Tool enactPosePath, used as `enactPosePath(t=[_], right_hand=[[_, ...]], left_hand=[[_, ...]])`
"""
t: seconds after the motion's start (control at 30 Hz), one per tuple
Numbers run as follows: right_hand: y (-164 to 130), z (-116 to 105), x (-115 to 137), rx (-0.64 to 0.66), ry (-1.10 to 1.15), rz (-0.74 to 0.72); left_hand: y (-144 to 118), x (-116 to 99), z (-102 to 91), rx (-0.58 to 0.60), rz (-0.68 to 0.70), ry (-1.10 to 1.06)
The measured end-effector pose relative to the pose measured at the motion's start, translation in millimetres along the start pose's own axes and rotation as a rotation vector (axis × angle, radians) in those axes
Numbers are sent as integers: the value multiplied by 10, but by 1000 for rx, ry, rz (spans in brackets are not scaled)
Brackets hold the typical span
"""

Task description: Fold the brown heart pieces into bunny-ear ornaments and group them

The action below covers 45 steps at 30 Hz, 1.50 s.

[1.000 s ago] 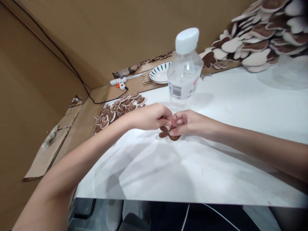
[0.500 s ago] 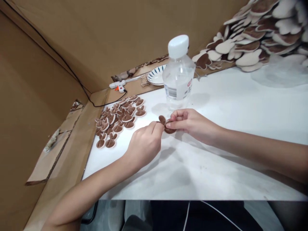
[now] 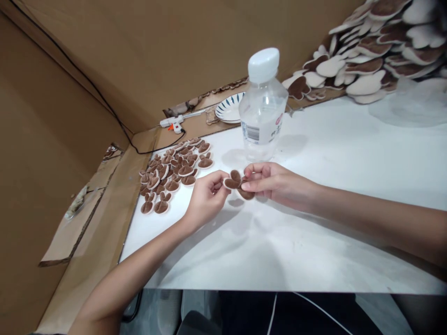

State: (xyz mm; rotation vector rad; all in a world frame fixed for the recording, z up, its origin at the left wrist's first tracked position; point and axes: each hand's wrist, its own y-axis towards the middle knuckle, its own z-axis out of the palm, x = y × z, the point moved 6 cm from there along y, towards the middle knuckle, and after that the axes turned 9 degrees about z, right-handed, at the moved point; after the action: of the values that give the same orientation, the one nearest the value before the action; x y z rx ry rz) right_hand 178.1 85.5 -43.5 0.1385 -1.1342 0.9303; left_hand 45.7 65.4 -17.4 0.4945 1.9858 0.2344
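Fingers of both hands pinch one small brown ear-shaped felt piece [image 3: 236,182], which I see just above the white surface [image 3: 314,232]: my left hand [image 3: 206,200] takes its left lobe, my right hand [image 3: 279,184] its right. A clear plastic bottle [image 3: 262,111] stands just beyond.

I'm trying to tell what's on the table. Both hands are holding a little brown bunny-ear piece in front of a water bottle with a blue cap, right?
Nearly. The cap of the water bottle is white, not blue, as the head view shows. The rest holds: the left hand and the right hand both pinch the small brown ear-shaped piece just in front of the bottle.
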Motion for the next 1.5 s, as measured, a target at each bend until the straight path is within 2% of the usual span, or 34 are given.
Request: enactPosePath(t=[0.13, 0.2, 0.3, 0.4, 0.53, 0.6, 0.73, 0.87, 1.0, 1.17, 1.3, 1.5], right_hand=[[23, 69, -44, 98, -28, 62], [35, 45, -46, 83, -72, 64], [40, -13, -36, 28, -158, 42], [44, -31, -36, 2, -222, 13], [41, -8, -38, -26, -276, -39], [16, 15, -9, -48, -343, -78], [-85, 48, 147, -139, -601, -190], [-136, 42, 313, -248, -944, -294], [-86, 48, 359, -242, -1202, -375], [-25, 64, 347, -155, -1185, -440], [35, 26, 345, -201, -1141, -463], [118, -5, 327, -204, -1091, -443]], left_hand=[[119, 29, 32, 119, -48, -149], [183, 53, 9, 163, -114, -213], [226, 63, -91, 149, -199, -239], [152, 33, -138, 144, -273, -219], [-33, -22, -22, 231, -315, -195], [-90, -22, 35, 232, -314, -221], [-105, 3, 76, 216, -303, -335], [-56, -24, 29, 245, -272, -343], [16, -28, -14, 225, -289, -309], [102, 34, 29, 175, -357, -341], [137, 61, 73, 204, -381, -347], [155, 103, 41, 195, -338, -289]])
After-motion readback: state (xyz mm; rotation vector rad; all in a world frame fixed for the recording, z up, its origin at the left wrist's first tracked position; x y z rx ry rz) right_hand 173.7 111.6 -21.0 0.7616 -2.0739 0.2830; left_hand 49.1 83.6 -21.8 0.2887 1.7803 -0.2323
